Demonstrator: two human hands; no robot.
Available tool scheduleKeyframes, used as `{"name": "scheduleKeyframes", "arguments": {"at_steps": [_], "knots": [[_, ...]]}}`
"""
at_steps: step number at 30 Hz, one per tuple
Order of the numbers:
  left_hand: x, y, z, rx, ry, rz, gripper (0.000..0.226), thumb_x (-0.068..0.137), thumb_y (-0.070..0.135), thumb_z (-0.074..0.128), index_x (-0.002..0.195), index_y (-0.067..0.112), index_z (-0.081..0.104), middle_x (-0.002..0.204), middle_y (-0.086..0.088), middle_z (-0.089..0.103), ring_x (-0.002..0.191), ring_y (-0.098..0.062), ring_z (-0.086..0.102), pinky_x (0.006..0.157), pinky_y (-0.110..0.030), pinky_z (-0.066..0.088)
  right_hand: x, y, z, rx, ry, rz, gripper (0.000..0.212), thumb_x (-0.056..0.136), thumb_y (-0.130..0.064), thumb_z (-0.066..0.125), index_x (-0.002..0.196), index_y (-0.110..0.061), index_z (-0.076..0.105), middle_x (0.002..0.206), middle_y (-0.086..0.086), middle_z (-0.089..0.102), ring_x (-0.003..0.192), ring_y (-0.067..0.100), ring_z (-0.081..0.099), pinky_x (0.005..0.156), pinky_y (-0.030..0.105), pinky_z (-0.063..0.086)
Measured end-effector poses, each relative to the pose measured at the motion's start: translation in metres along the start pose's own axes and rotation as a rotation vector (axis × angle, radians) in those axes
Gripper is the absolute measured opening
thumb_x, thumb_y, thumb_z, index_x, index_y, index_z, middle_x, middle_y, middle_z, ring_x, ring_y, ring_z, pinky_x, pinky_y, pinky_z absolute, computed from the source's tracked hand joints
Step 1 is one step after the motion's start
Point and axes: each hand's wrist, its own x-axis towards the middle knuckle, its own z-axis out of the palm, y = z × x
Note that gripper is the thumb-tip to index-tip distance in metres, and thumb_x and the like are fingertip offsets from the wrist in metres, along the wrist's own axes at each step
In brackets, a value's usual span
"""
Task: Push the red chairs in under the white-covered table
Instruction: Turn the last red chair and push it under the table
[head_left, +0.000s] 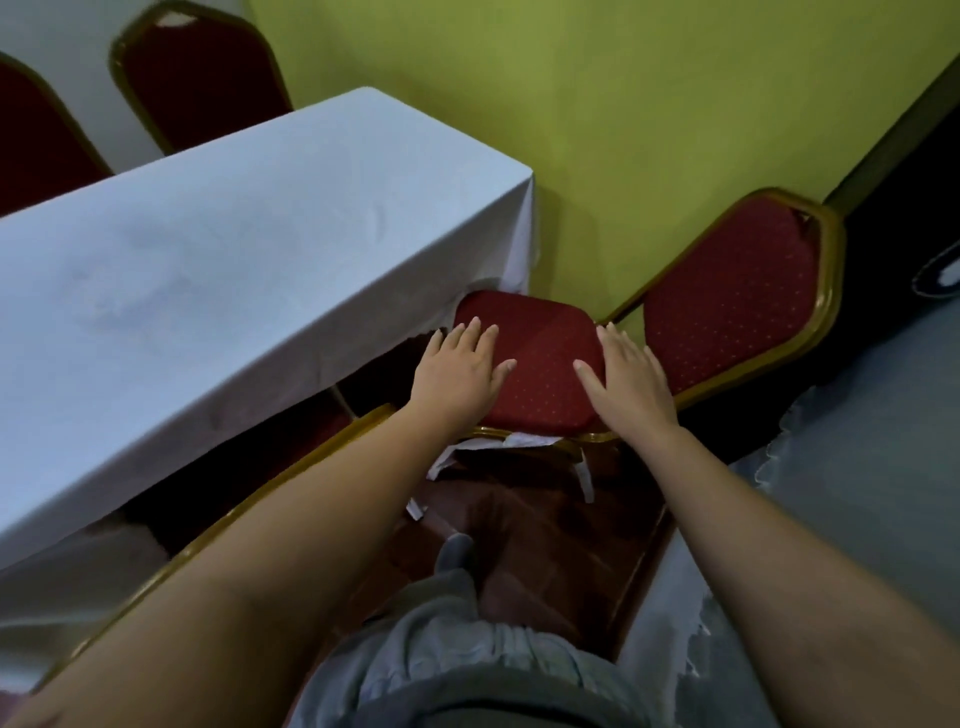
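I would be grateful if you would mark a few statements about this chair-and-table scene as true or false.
1. The left hand and the right hand both lie flat on the red chair seat. True.
2. The table has a green cover. False: its cover is white; it is the wall that is green.
3. A second red chair and a third red chair stand beyond the table. True.
4. The right hand grips the backrest. False: it rests open on the seat, fingers straight.
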Motion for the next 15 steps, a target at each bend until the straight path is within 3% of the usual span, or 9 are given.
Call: {"name": "scheduleKeyframes", "arguments": {"at_steps": [15], "knots": [[0.153,0.034,0.017,-0.034,-0.090,0.239,0.066,0.099,0.054,0.019,0.153,0.016,0.017,0.161,-0.009,0.014,0.149,-0.024,0.006,0.121,-0.044,0.001,0.098,0.066,-0.021,-0.028,0.117,0.309,0.064,0.100,-0.047,0.032,0.152,-0.012,0.020,0.160,0.007,0.020,0.148,0.020,0.013,0.121,0.039,0.009]]}}
